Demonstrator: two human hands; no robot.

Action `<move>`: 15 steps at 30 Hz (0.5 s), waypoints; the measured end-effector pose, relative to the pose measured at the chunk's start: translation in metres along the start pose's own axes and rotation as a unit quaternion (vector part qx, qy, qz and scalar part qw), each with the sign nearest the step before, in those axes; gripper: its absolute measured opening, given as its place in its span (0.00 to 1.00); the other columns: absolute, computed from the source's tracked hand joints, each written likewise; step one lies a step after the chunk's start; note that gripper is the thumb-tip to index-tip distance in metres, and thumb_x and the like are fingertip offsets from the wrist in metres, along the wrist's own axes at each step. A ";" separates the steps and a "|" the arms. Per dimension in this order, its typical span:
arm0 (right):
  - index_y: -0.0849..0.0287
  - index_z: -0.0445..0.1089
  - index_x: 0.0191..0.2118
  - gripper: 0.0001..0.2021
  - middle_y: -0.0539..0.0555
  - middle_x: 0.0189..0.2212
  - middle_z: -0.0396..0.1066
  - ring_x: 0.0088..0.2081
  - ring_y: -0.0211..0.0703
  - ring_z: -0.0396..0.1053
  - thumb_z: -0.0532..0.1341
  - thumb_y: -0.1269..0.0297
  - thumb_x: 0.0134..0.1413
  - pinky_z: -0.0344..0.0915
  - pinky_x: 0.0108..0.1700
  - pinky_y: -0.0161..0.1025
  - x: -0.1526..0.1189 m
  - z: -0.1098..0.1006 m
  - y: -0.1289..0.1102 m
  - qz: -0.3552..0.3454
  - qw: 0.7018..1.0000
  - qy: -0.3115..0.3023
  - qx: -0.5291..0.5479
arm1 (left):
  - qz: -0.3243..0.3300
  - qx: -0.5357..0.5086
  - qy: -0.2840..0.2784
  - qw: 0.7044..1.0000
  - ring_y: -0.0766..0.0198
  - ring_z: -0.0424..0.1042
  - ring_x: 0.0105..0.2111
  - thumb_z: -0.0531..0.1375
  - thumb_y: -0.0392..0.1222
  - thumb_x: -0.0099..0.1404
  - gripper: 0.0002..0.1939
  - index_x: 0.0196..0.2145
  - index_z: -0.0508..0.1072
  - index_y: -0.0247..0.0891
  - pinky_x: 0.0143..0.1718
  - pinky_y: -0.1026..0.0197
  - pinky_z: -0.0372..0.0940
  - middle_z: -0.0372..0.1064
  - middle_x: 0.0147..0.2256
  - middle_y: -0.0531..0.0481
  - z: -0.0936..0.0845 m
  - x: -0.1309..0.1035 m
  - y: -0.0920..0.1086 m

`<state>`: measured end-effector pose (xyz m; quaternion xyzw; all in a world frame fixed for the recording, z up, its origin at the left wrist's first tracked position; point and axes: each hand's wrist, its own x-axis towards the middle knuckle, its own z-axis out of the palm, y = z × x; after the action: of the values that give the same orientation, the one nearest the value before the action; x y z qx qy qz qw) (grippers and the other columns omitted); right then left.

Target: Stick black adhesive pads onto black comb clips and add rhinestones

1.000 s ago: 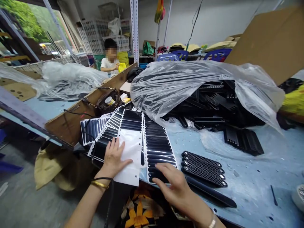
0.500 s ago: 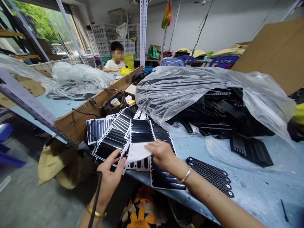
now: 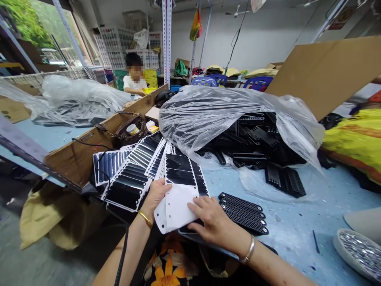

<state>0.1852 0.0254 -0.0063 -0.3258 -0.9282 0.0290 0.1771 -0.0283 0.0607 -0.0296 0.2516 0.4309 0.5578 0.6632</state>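
Observation:
A white backing sheet with black strips on its far part [image 3: 181, 206] lies in front of me, its near part bare white with small holes. My left hand [image 3: 156, 194] pinches the sheet's left edge, thumb on top. On the right edge rests my right hand [image 3: 208, 218], fingers apart and thumb below. Sheets of glossy black strips [image 3: 127, 182] are spread in an overlapping pile to the left and behind. Several black mesh-patterned bars [image 3: 242, 212] lie side by side to the right of my right hand.
A clear plastic bag [image 3: 208, 115] of black parts fills the table's back. A wooden board [image 3: 71, 159] borders the left, beside a brown bag [image 3: 131, 137]. At right are a bowl of small metal pieces [image 3: 360, 250] and a thin dark tool [image 3: 316, 241]. A person [image 3: 134, 77] sits beyond.
My left hand has moved up and right onto the sheet and closed on its edge. My right hand has lowered and opened its fingers. The view has turned right, showing the bowl.

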 end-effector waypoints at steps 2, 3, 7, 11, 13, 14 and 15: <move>0.62 0.72 0.44 0.16 0.59 0.35 0.72 0.36 0.50 0.67 0.65 0.55 0.55 0.64 0.40 0.47 0.002 -0.007 -0.008 0.017 0.999 0.025 0.018 | 0.012 0.003 0.010 1.000 0.63 0.71 0.19 0.74 0.42 0.40 0.20 0.30 0.75 0.31 0.24 0.63 0.64 0.74 0.22 0.49 -0.001 -0.001 -0.005; 0.62 0.73 0.42 0.14 0.58 0.31 0.71 0.34 0.49 0.67 0.63 0.55 0.58 0.63 0.38 0.45 0.007 -0.008 -0.009 0.024 0.998 0.044 0.024 | 0.020 0.009 0.017 1.000 0.64 0.71 0.19 0.74 0.42 0.39 0.19 0.29 0.75 0.32 0.24 0.63 0.64 0.73 0.21 0.50 -0.001 -0.002 -0.007; 0.64 0.73 0.43 0.12 0.57 0.28 0.71 0.29 0.44 0.68 0.54 0.64 0.64 0.62 0.33 0.39 0.037 0.012 0.002 0.091 0.989 0.104 0.048 | 0.054 0.042 0.027 0.997 0.66 0.68 0.20 0.73 0.43 0.40 0.17 0.25 0.74 0.32 0.23 0.65 0.61 0.70 0.19 0.53 0.005 -0.003 -0.014; 0.64 0.73 0.46 0.17 0.56 0.28 0.73 0.27 0.43 0.69 0.60 0.55 0.58 0.64 0.31 0.38 0.058 0.040 0.015 0.189 0.967 0.085 0.147 | 0.070 0.047 -0.009 0.996 0.68 0.66 0.21 0.70 0.41 0.45 0.11 0.24 0.74 0.33 0.24 0.66 0.59 0.68 0.20 0.54 0.017 -0.011 -0.014; 0.62 0.74 0.42 0.17 0.54 0.26 0.73 0.25 0.41 0.67 0.60 0.54 0.57 0.62 0.29 0.36 0.062 0.043 0.016 0.200 0.955 0.078 0.204 | 0.062 0.050 -0.027 0.996 0.69 0.64 0.21 0.68 0.39 0.46 0.08 0.23 0.73 0.33 0.24 0.67 0.57 0.66 0.20 0.54 0.023 -0.015 -0.011; 0.61 0.75 0.40 0.16 0.53 0.25 0.72 0.24 0.40 0.66 0.60 0.53 0.56 0.61 0.27 0.35 0.062 0.041 0.015 0.202 0.950 0.075 0.225 | 0.059 0.053 -0.033 0.996 0.70 0.63 0.20 0.67 0.38 0.46 0.08 0.21 0.72 0.33 0.24 0.68 0.56 0.65 0.19 0.55 0.025 -0.016 -0.010; 0.61 0.75 0.37 0.16 0.52 0.23 0.71 0.24 0.39 0.65 0.59 0.53 0.56 0.59 0.26 0.35 0.062 0.039 0.014 0.203 0.947 0.071 0.239 | 0.060 0.058 -0.037 0.996 0.71 0.62 0.20 0.66 0.37 0.45 0.07 0.20 0.70 0.33 0.23 0.68 0.55 0.63 0.19 0.56 0.027 -0.016 -0.008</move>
<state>0.1350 0.0775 -0.0262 -0.4569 -0.7930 0.2622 0.3060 -0.0015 0.0470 -0.0182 0.3359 0.4215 0.5612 0.6282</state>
